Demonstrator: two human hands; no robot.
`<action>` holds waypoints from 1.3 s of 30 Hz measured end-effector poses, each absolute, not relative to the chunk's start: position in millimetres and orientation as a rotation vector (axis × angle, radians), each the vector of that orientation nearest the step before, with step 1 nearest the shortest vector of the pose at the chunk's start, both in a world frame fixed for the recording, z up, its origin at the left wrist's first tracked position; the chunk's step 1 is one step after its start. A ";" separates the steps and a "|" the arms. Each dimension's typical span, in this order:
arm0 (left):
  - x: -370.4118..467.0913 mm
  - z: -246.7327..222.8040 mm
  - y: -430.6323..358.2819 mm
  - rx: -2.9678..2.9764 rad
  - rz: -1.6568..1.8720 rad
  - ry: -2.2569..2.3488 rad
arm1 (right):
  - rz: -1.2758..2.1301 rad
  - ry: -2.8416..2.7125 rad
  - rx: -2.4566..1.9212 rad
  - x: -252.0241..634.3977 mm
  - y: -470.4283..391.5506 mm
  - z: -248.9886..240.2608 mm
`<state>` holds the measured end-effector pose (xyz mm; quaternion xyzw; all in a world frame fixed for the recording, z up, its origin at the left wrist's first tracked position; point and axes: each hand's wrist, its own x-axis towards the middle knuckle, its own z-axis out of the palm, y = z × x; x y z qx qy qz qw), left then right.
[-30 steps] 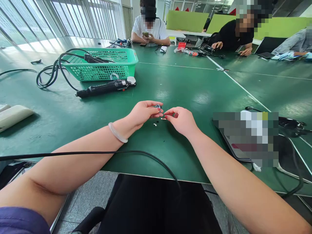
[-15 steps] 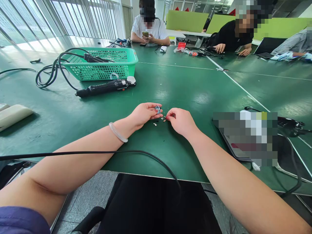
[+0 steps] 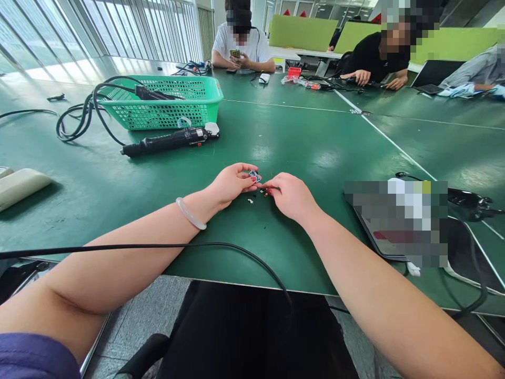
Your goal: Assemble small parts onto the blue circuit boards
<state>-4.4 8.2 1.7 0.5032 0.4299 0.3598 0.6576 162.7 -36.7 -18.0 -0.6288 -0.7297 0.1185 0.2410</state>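
My left hand (image 3: 232, 184) is closed on a small dark circuit board (image 3: 254, 176) with white markings, gripped between thumb and fingers just above the table. Close beside it, my right hand (image 3: 292, 196) has its thumb and forefinger drawn together over tiny parts (image 3: 263, 190) on the green tabletop. Whether those fingertips grip one of them is too small to tell. A small silvery piece (image 3: 250, 201) lies on the table just below the left fingertips.
Ahead on the left are a green basket (image 3: 165, 115) and a black electric screwdriver (image 3: 169, 141) with a coiled cable. A pixelated flat object (image 3: 394, 226) lies to the right. A black cable (image 3: 221, 245) crosses over my left forearm. Several people sit beyond.
My right hand has shifted slightly left and up, its forefinger now reaching over the tiny parts towards the left fingers. The circuit board has tilted a little in my left hand.
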 end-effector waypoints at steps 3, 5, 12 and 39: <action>-5.0 1.4 8.9 1.151 0.814 0.969 | 0.261 -2.007 -1.694 162.0 -38.7 -15.3; -5.1 0.9 9.3 1.154 0.810 0.966 | 0.223 -2.012 -1.703 162.0 -40.0 -13.5; -4.7 0.4 7.5 1.150 0.795 0.969 | 0.230 -2.053 -1.772 162.7 -36.2 -17.0; -3.3 3.1 6.3 1.249 0.760 0.927 | 0.356 -1.775 -1.493 158.6 -42.0 -9.4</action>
